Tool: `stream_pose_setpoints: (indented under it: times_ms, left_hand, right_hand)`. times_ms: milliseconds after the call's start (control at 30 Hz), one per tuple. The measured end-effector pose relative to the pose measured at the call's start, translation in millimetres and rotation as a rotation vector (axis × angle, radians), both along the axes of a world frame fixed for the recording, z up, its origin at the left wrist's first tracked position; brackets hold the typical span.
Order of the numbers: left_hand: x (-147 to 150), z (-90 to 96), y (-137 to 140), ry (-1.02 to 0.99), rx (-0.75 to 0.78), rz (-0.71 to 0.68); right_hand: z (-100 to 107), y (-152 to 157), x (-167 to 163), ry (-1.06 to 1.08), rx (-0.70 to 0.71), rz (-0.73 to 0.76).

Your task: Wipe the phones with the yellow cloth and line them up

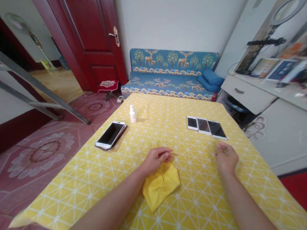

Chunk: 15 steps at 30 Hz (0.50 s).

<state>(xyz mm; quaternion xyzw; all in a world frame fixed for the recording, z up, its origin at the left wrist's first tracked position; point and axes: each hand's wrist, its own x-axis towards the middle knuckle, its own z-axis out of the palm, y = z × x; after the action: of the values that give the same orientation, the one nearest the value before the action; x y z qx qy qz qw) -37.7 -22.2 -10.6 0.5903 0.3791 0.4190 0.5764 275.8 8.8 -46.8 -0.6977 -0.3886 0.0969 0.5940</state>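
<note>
The worktop [189, 207] is the largest thing — a broad rectangle under a smooth yellow cloth printed with a white lattice of triangles; behind it stands a blue sofa [171, 74] of patterned fabric showing deer and trees. The left hand [156, 160] rests on a plain yellow cloth [161, 186], soft and crumpled into a rough wedge, its grip curled with fingers bent inward on the cloth's upper edge; the right hand [226, 157] lies flat on the worktop, fingers together, holding nothing. Far left sits a stack of two phones [111, 135] — glossy black glass; three phones [206, 127] lie side by side just beyond the right hand; a small white plastic bottle [133, 113] stands upright, any label too small to read.
</note>
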Motion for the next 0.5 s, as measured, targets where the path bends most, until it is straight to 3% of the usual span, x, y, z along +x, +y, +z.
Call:
stream_pose_setpoints:
  times_ms: [200,333,433,500]
  left_hand:
    - [2,3.2,-2,-0.065,-0.057,0.048]
    - [2,6.6,-3,-0.073,-0.074,0.066]
    - [1,5.8,-2,-0.109,-0.089,0.075]
    - [1,3.5,0,-0.127,-0.089,0.077]
  right_hand:
    - [17,-35,-49,0.106,-0.041,0.220]
    - [35,-70,-85,0.132,-0.166,0.605]
    - [49,-100,-109,-0.085,-0.179,0.979]
    - [56,-116,-125,-0.294,-0.137,1.145]
